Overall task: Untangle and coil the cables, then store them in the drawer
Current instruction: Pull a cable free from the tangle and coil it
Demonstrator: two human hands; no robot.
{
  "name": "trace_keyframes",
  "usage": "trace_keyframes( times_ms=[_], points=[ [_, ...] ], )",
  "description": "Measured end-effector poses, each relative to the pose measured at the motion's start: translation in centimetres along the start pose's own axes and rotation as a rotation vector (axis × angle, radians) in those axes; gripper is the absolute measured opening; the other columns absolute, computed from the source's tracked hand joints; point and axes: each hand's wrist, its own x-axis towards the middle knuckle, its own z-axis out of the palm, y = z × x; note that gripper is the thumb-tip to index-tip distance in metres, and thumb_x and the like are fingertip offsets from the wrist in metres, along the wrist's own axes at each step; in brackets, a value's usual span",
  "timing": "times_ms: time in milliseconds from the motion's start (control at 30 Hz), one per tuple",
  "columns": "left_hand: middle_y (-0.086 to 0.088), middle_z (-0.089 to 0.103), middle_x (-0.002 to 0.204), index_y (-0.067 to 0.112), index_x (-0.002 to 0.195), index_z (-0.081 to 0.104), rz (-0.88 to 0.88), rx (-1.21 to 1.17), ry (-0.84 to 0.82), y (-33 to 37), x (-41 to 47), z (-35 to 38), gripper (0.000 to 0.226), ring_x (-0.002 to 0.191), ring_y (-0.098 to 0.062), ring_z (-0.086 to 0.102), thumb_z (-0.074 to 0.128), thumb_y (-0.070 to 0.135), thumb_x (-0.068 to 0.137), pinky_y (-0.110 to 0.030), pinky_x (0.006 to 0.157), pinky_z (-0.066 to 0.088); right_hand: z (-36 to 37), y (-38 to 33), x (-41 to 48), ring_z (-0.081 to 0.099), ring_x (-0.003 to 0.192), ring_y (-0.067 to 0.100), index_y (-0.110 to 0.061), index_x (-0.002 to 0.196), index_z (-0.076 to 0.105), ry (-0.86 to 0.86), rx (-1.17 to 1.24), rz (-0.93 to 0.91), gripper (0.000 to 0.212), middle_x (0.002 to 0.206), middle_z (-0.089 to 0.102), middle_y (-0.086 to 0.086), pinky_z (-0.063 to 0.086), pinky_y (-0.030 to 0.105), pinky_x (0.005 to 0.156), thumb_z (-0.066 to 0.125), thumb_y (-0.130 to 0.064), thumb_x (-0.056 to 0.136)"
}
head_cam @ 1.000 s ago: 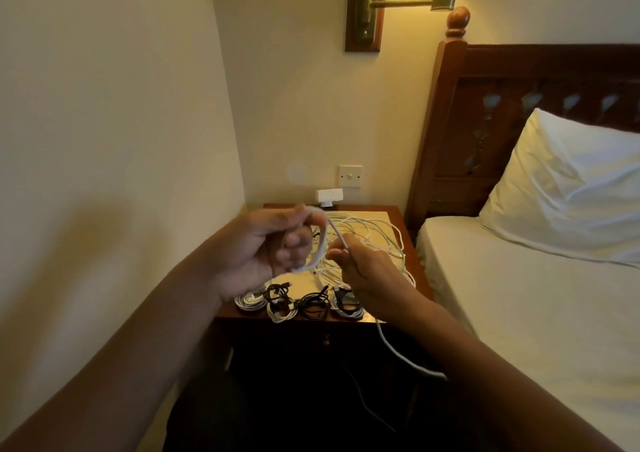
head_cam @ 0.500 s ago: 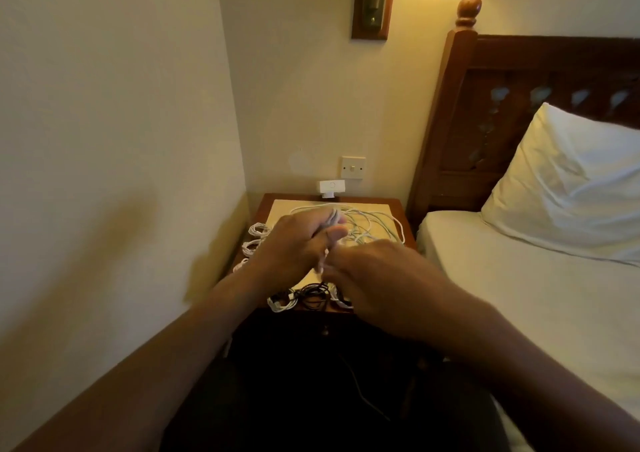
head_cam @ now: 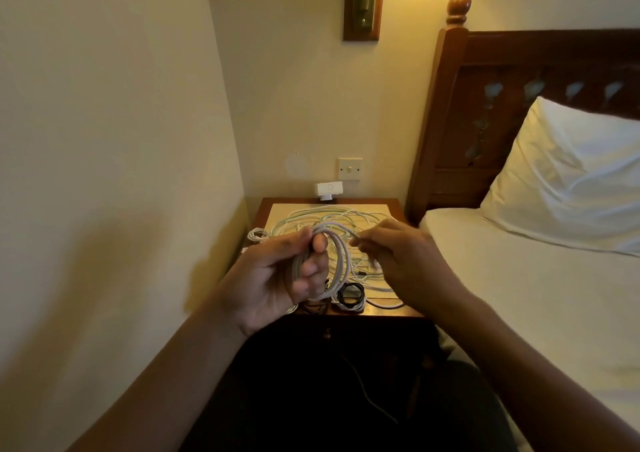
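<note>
from the head view, my left hand (head_cam: 277, 278) was closed round the white cable (head_cam: 337, 261). its loops were gathered into a coil between my thumb and curled fingers, held upright in the air over the near edge of the nightstand (head_cam: 268, 207). my right hand (head_cam: 405, 264), just right of the coil, had its fingertips pinched on the strand that ran off the top of the loops. blur smeared those fingertips, so i could not tell how much of the strand they covered.

beyond both hands, a loose tangle of pale cables (head_cam: 332, 217) lay spread on the nightstand's top. at its near edge sat small wound coils (head_cam: 349, 297), black and white, partly hidden by my left hand and the coil i held. another small white coil (head_cam: 258, 234) lay at the left edge.

the drawer (head_cam: 374, 330) below was in deep shadow; only a small knob (head_cam: 327, 333) showed. a thin cord (head_cam: 367, 396) hung in that dark, both ends lost. a white adapter (head_cam: 329, 188) stood at the far wall.
</note>
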Motion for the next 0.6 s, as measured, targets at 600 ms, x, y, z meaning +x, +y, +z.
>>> trace_keyframes(
  times_ms=[600],
  points=[
    [-0.004,0.044,0.066,0.005,0.087,0.061,-0.062,0.307,0.491,-4.8,0.3,0.0,0.034,0.066,-0.018,0.045,0.039,0.022,0.107,-0.031,0.068,0.041,5.3,-0.2,-2.6,0.061,0.064,0.016,-0.008,0.096,0.071,0.054,1.083,0.678,0.008,0.078,0.069,0.012,0.050,0.024,0.056,0.070,-0.016,0.095]
  ],
)
